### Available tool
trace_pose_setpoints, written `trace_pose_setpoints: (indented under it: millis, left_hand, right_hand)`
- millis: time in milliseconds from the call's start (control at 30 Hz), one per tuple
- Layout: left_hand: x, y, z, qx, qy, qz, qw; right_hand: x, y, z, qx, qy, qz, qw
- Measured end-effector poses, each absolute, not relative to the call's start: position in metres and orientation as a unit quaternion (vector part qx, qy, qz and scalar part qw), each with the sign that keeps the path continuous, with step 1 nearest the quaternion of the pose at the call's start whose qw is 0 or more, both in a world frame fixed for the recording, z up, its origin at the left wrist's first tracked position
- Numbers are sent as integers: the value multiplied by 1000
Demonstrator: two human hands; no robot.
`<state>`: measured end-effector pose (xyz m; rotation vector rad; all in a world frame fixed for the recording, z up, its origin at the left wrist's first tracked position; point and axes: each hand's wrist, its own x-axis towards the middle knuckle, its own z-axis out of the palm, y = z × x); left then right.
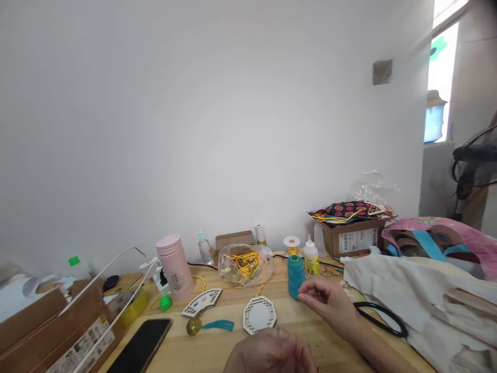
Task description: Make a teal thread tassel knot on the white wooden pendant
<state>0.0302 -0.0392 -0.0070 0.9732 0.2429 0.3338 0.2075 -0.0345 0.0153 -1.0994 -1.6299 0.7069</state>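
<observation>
- At ten o'clock from the right hand, near or touching, the teal thread spool stands upright; the left hand is farther off.
- Right: thumb and fingers almost pinched together; whether on anything, cannot tell.
- Left: loosely curled, contents hidden; octagonal frame at eleven o'clock.

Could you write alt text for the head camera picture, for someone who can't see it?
A person's right hand is near a teal thread spool on a wooden table; the left hand is in front of an octagonal ornament. Nearby are a fan-shaped ornament, pink tumbler and phone.
</observation>
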Motion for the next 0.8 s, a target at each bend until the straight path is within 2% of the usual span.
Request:
trace_pose_setpoints:
  millis: [167,333,433,567,633,800]
  left_hand:
    - [36,-44,6,410,22,211,887]
    - [32,-27,35,337,-60,382,858]
    - [29,-22,38,335,-68,407,847]
    - [33,-26,35,345,-60,389,852]
    - [37,-29,35,344,-58,375,859]
    - [39,-30,35,326,-56,356,874]
  right_hand:
    - [193,-32,-4,-459,-686,308,474]
    - [192,-34,-8,-454,-680,279,504]
    - [197,-39,2,-478,-644,234,549]
    - [199,-46,10,-440,-612,172,634]
    - [196,-47,8,-415,-618,218,631]
    - [181,-52,4,-312,-617,426,583]
